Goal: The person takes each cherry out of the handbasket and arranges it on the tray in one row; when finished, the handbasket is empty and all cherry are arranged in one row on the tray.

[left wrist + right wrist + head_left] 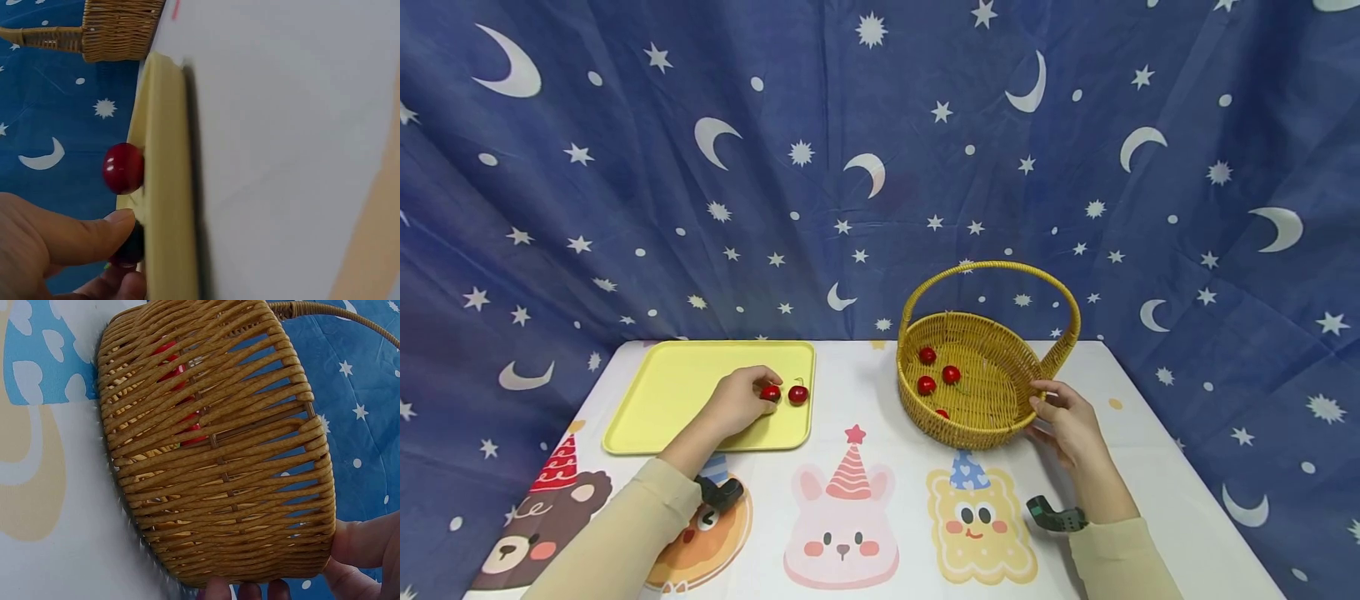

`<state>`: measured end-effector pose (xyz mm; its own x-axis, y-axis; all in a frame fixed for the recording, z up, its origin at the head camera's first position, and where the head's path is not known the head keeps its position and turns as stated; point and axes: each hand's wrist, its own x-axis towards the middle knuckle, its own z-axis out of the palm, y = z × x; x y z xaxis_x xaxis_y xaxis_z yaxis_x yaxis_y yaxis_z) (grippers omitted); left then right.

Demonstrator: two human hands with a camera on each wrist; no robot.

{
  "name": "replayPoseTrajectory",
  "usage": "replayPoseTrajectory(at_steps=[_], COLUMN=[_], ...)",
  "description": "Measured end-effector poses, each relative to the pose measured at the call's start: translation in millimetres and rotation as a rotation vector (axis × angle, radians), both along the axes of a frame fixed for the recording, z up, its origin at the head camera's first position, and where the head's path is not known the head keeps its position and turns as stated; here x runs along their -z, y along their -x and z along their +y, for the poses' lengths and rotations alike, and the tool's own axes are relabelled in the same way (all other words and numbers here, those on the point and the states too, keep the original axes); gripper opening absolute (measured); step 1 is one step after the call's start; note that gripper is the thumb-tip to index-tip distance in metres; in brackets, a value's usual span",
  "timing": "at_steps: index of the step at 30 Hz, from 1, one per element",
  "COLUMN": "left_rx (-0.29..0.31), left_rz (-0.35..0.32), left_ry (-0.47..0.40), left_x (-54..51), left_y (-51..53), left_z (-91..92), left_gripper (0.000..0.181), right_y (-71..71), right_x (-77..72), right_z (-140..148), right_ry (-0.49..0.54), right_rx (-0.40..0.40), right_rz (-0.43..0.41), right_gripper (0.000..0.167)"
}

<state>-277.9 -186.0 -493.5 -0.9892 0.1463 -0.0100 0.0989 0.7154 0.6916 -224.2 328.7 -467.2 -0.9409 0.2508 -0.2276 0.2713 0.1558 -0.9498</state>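
On the yellow tray [685,392], the left hand [743,402] has its thumb and fingers around a red cherry [771,392]; the left wrist view shows the thumb of that hand [75,250] pressed against the cherry. Beside it on the tray lies another cherry [798,394] with a stem, also seen in the left wrist view [124,169]. The right hand [1071,425] grips the right rim of the wicker basket [955,433], thumb on the rim and fingers at the outer wall. Several cherries [951,375] lie in the basket's left part.
The basket's tall arched handle [992,265] rises above it. A white tablecloth [857,400] with cartoon prints covers the table, and a blue curtain [820,167] with moons and stars hangs behind. The tray is left of the basket, with bare cloth between them.
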Motion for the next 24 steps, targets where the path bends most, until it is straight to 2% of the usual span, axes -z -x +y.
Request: replayPoseTrajectory(at_steps=[5, 8, 11, 14, 19, 24], left_rx=[-0.016, -0.020, -0.004, 0.047, 0.201, 0.348], left_rz=[-0.003, 0.025, 0.062, 0.091, 0.126, 0.082], left_ry=[0.028, 0.015, -0.034, -0.125, -0.274, -0.374], left_x=[-8.7, -19.4, -32.0, -44.1, -60.2, -72.4], left_y=[-4.6, -9.7, -16.0, -22.3, -27.8, -23.7], left_z=[-4.7, -2.8, 8.8, 31.5, 86.1, 138.0], left_gripper=[0.047, 0.048, 0.049, 0.048, 0.049, 0.048], right_y=[0.3, 0.5, 0.5, 0.7, -0.5, -1.3], right_x=[0.1, -0.1, -0.2, 0.0, -0.8, -2.7], right_z=[-1, -2, -2, -1, 1, 1], right_ry=[0.006, 0.010, 0.012, 0.007, 0.007, 0.015], right_rx=[-0.001, 0.005, 0.007, 0.003, 0.001, 0.000], right_rz=[-0.001, -0.001, -0.003, -0.006, -0.006, -0.002], right_gripper=[0.043, 0.043, 0.043, 0.043, 0.042, 0.040])
